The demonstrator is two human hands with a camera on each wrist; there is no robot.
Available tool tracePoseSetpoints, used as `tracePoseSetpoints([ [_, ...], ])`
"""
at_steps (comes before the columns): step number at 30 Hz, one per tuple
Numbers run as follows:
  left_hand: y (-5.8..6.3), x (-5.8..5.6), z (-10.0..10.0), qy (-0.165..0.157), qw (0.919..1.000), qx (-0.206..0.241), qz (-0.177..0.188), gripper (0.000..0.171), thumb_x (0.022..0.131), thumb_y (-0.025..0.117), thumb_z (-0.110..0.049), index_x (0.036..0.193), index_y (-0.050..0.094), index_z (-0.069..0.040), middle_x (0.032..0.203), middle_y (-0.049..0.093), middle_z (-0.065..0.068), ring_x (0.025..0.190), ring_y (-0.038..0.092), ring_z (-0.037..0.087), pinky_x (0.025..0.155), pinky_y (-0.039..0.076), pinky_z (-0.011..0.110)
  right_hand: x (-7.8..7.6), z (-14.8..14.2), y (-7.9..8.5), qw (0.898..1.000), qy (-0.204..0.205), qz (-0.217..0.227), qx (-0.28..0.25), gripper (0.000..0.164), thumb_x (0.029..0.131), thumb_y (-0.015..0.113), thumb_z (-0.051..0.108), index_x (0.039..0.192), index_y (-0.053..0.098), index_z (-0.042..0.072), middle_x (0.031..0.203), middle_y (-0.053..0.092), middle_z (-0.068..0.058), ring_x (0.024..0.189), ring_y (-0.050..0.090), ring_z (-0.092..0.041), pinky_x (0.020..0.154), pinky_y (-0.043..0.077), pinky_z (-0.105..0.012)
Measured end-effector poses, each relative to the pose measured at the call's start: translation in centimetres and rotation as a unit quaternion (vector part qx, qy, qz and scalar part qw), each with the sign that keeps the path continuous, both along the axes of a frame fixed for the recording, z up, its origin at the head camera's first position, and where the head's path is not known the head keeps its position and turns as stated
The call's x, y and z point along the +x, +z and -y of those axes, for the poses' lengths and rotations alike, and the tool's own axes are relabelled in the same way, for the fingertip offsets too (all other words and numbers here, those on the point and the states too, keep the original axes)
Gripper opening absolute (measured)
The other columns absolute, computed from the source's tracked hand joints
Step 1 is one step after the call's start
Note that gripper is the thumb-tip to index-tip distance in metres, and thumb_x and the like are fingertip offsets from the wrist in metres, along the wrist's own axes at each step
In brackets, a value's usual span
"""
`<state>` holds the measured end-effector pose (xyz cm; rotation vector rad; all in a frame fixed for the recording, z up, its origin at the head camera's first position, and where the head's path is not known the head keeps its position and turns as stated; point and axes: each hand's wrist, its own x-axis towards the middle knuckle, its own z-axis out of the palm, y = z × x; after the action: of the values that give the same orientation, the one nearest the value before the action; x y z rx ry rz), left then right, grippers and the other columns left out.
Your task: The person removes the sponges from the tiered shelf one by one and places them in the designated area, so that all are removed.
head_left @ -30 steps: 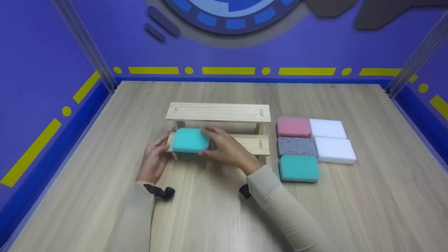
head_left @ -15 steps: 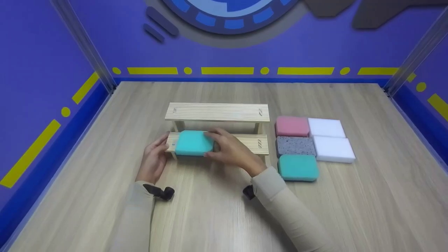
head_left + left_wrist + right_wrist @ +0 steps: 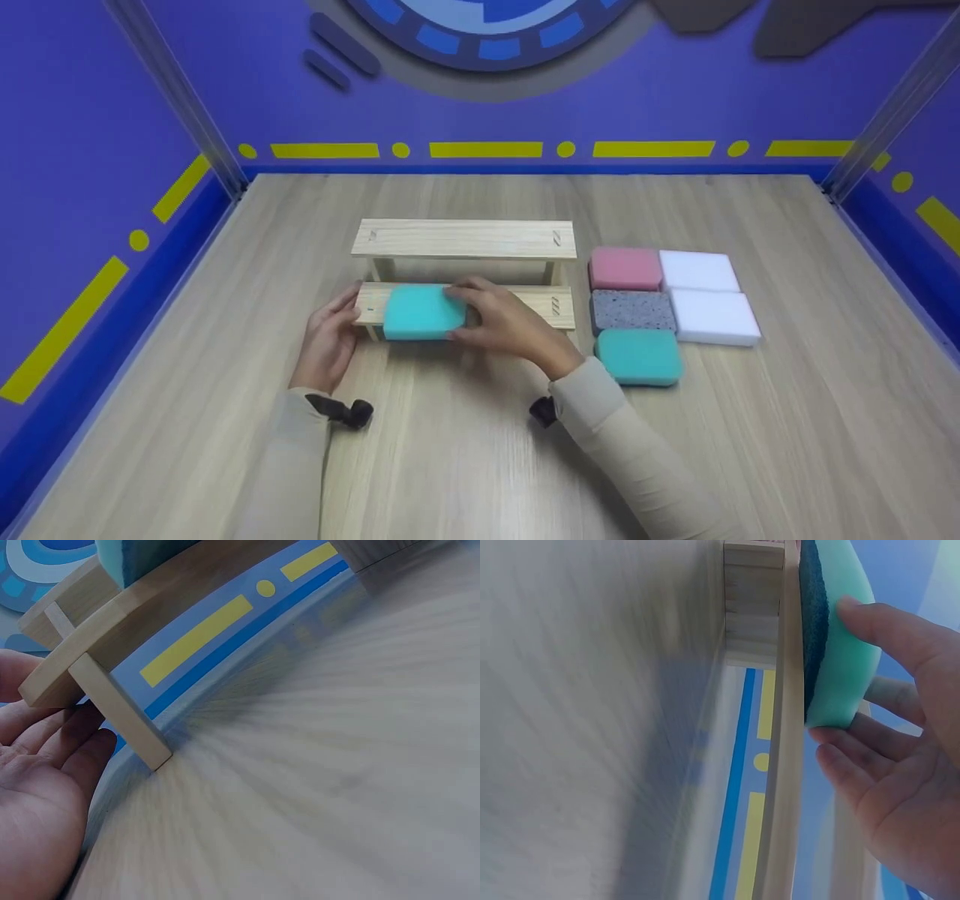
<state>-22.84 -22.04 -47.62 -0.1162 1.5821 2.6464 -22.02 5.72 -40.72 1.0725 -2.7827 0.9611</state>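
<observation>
In the head view a turquoise sponge (image 3: 424, 311) lies over the left part of the lower step of a two-step wooden rack (image 3: 525, 304). My right hand (image 3: 502, 319) pinches the sponge's right end between thumb and fingers. The right wrist view shows the sponge's dark scouring layer (image 3: 814, 637) facing the step, right at its surface. My left hand (image 3: 328, 341) holds the left end of the lower step. Seen from the left wrist, its fingers (image 3: 75, 735) reach beside the rack's front leg (image 3: 124, 712).
Right of the rack lie a pink sponge (image 3: 625, 268), a speckled grey sponge (image 3: 634, 310), a second turquoise sponge (image 3: 639, 357) and two white sponges (image 3: 699, 271), close together on the wooden table (image 3: 450, 480). The rack's upper step (image 3: 461, 238) stands behind. Blue walls (image 3: 75, 112) enclose the table.
My right hand has moved the turquoise sponge a short way right and toward me along the lower step, baring more of its left end. The left hand has stayed at the rack.
</observation>
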Motion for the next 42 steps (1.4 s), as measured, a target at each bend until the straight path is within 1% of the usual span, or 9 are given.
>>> tracePoseSetpoints([
  [5, 0.0, 0.0, 0.1, -0.007, 0.9999, 0.011, 0.003, 0.058, 0.094, 0.036, 0.01, 0.15, 0.021, 0.005, 0.16, 0.019, 0.015, 0.147, 0.021, 0.02, 0.118, 0.023, 0.027, 0.1, -0.5, 0.1, 1.0, 0.004, 0.002, 0.006, 0.06, 0.083, 0.074, 0.027, 0.135, 0.054, 0.003, 0.135, 0.054, -0.016, 0.12, 0.055, -0.027, 0.101, 0.048, -0.039],
  [13, 0.0, 0.0, 0.0, -0.005, 1.0, -0.005, 0.005, 0.059, 0.093, 0.037, 0.009, 0.15, 0.022, 0.003, 0.16, 0.019, 0.014, 0.147, 0.022, 0.02, 0.118, 0.025, 0.027, 0.2, -1.4, 0.1, 1.0, 0.021, 0.002, -0.001, 0.058, 0.081, 0.076, 0.022, 0.131, 0.057, 0.0, 0.13, 0.057, -0.016, 0.115, 0.058, -0.026, 0.096, 0.051, -0.037],
  [24, 0.0, -0.2, 0.0, 0.004, 0.9999, -0.012, 0.008, 0.058, 0.093, 0.036, 0.01, 0.149, 0.023, 0.005, 0.16, 0.02, 0.014, 0.147, 0.021, 0.021, 0.118, 0.024, 0.028, 0.5, -3.5, 0.2, 0.999, 0.032, 0.002, 0.016, 0.058, 0.082, 0.075, 0.025, 0.133, 0.056, 0.003, 0.131, 0.057, -0.013, 0.122, 0.055, -0.026, 0.103, 0.046, -0.038],
  [28, 0.0, -0.2, -0.1, 0.005, 1.0, -0.005, 0.002, 0.057, 0.092, 0.036, 0.011, 0.148, 0.024, 0.007, 0.159, 0.02, 0.016, 0.147, 0.021, 0.022, 0.119, 0.023, 0.029, 0.7, -4.4, 0.2, 0.999, 0.035, -0.006, 0.014, 0.059, 0.083, 0.075, 0.025, 0.133, 0.056, 0.004, 0.133, 0.057, -0.012, 0.123, 0.054, -0.026, 0.103, 0.046, -0.039],
  [34, 0.0, -0.2, -0.1, -0.003, 0.9998, 0.011, -0.016, 0.058, 0.092, 0.032, 0.013, 0.148, 0.018, 0.011, 0.159, 0.015, 0.02, 0.148, 0.016, 0.024, 0.12, 0.019, 0.03, 0.8, -5.8, 0.0, 0.999, 0.037, -0.019, 0.005, 0.059, 0.081, 0.076, 0.023, 0.133, 0.056, 0.002, 0.132, 0.056, -0.013, 0.122, 0.055, -0.027, 0.102, 0.047, -0.039],
  [38, 0.0, -0.2, -0.1, 0.002, 0.9999, 0.005, -0.016, 0.057, 0.092, 0.033, 0.013, 0.148, 0.019, 0.011, 0.159, 0.017, 0.02, 0.148, 0.018, 0.025, 0.12, 0.02, 0.031, 0.9, -6.6, 0.1, 0.999, 0.039, -0.022, 0.01, 0.059, 0.082, 0.076, 0.024, 0.133, 0.055, 0.003, 0.132, 0.056, -0.012, 0.122, 0.055, -0.026, 0.102, 0.048, -0.038],
  [42, 0.1, -0.2, -0.2, 0.003, 0.9999, -0.003, -0.016, 0.057, 0.092, 0.033, 0.014, 0.147, 0.019, 0.011, 0.159, 0.018, 0.02, 0.147, 0.019, 0.025, 0.119, 0.021, 0.032, 1.3, -7.5, 0.4, 0.999, 0.04, -0.013, 0.014, 0.059, 0.083, 0.075, 0.024, 0.135, 0.055, 0.006, 0.134, 0.055, -0.009, 0.123, 0.054, -0.024, 0.101, 0.049, -0.038],
])
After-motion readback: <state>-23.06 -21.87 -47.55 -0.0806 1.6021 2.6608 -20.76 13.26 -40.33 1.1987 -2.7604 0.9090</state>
